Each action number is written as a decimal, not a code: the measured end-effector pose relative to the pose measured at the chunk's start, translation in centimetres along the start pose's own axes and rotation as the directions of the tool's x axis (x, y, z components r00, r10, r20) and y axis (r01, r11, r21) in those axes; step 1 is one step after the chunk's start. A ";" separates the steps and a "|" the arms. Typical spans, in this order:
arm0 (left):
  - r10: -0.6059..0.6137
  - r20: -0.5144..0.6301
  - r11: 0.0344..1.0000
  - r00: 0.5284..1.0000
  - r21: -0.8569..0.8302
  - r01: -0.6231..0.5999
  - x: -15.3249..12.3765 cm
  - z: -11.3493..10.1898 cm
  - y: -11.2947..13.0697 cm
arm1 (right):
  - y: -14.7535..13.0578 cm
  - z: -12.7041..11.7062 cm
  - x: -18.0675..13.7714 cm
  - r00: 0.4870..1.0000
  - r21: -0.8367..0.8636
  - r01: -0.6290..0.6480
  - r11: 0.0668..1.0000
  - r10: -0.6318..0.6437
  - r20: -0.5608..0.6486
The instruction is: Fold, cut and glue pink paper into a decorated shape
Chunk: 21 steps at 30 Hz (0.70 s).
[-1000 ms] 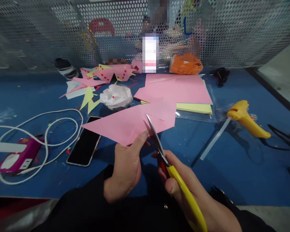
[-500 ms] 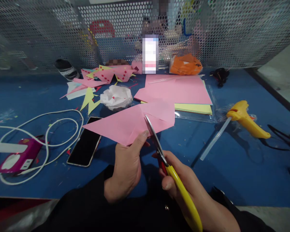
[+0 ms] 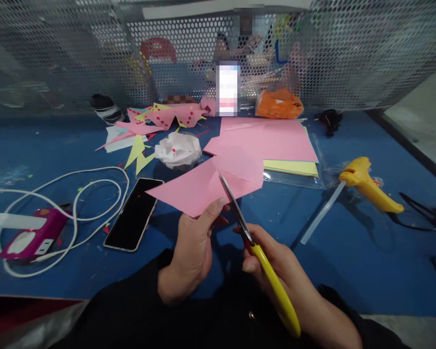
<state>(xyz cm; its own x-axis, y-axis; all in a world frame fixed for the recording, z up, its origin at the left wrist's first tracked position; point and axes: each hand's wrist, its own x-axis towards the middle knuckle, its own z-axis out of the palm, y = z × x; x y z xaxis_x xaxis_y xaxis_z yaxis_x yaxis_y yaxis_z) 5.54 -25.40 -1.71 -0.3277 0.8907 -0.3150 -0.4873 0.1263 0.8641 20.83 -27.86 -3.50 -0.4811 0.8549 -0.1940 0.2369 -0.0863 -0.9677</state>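
Observation:
A pink sheet of paper (image 3: 192, 186) with a pointed left end hangs over the table in front of me. My left hand (image 3: 194, 247) pinches its lower edge, thumb on top. Yellow-handled scissors (image 3: 276, 288) are in my right hand (image 3: 272, 257), whose fingers are wrapped round the handles. The scissors' blades point up and away from me, lying across the pink paper just right of my left thumb, their tip near the paper's middle. The blades look closed or nearly so. Behind the held sheet lies a stack of pink and yellow paper (image 3: 272, 138) in a clear sleeve.
A phone (image 3: 134, 213), a white cable (image 3: 76, 218) and a purple box (image 3: 36, 232) lie left. A yellow glue gun (image 3: 370, 186) is at right. Paper scraps (image 3: 136, 150), a white crumpled bowl (image 3: 178, 149) and an orange packet (image 3: 279, 103) stand before the perforated metal screen (image 3: 189, 36).
The scissor blades have closed somewhat along the pink paper. Its pointed left end has shifted to the right. My view has tilted slightly, and both hands keep their holds.

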 end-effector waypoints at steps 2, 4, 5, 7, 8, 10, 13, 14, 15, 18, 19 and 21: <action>-0.058 0.044 0.998 0.997 0.030 0.057 -0.1 -0.7 -0.1 | -0.3 -0.5 0.1 1.000 -0.039 0.014 0.999 -0.015 -0.027; -0.171 0.140 0.979 0.975 0.139 0.152 -0.4 -1.7 0.4 | -0.8 -1.2 0.1 0.998 -0.083 0.026 0.996 -0.029 -0.047; -0.254 0.218 0.951 0.942 0.237 0.201 -0.6 -2.3 1.0 | -1.0 -1.7 0.1 0.998 -0.112 0.032 0.993 -0.038 -0.052; -0.429 0.459 0.837 0.778 0.526 0.151 -0.8 -3.2 3.1 | -1.7 -2.7 0.2 0.998 -0.172 0.037 0.984 -0.046 -0.047; -0.423 0.509 0.785 0.750 0.619 0.023 -0.7 -3.5 4.4 | -2.1 -3.2 0.2 0.998 -0.199 0.038 0.979 -0.045 -0.032; -0.142 0.513 0.704 0.847 0.653 -0.278 -0.1 -3.8 7.1 | -2.8 -4.1 0.4 0.999 -0.236 0.053 0.970 -0.048 0.026; 0.375 0.356 0.537 0.856 0.669 -0.514 2.3 -3.4 9.8 | -3.5 -5.1 0.9 0.990 -0.246 0.105 0.964 -0.078 0.119; 0.408 0.339 0.523 0.848 0.674 -0.521 3.2 -3.3 10.1 | -3.6 -5.3 1.1 0.987 -0.249 0.120 0.961 -0.088 0.138; 0.378 0.357 0.548 0.854 0.658 -0.517 4.1 -3.1 10.2 | -3.6 -5.5 1.2 0.984 -0.258 0.130 0.957 -0.093 0.151; 0.120 0.443 0.744 0.889 0.553 -0.376 6.0 -3.1 9.2 | -3.3 -6.0 1.6 0.982 -0.307 0.121 0.944 -0.069 0.173; 0.042 0.447 0.788 0.894 0.535 -0.305 6.3 -3.2 8.7 | -3.1 -6.1 1.6 0.982 -0.317 0.112 0.942 -0.056 0.180; -0.054 0.424 0.835 0.904 0.515 -0.192 6.5 -3.3 7.8 | -2.7 -6.2 1.8 0.980 -0.324 0.091 0.942 -0.027 0.197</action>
<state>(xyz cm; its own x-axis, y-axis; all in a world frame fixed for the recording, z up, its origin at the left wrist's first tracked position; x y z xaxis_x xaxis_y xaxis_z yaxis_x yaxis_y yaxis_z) -3.07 -20.08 1.68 0.0732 0.9836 -0.1651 0.0729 0.1599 0.9844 24.57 -22.92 -0.20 -0.6442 0.7392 -0.1961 0.4527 0.1619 -0.8769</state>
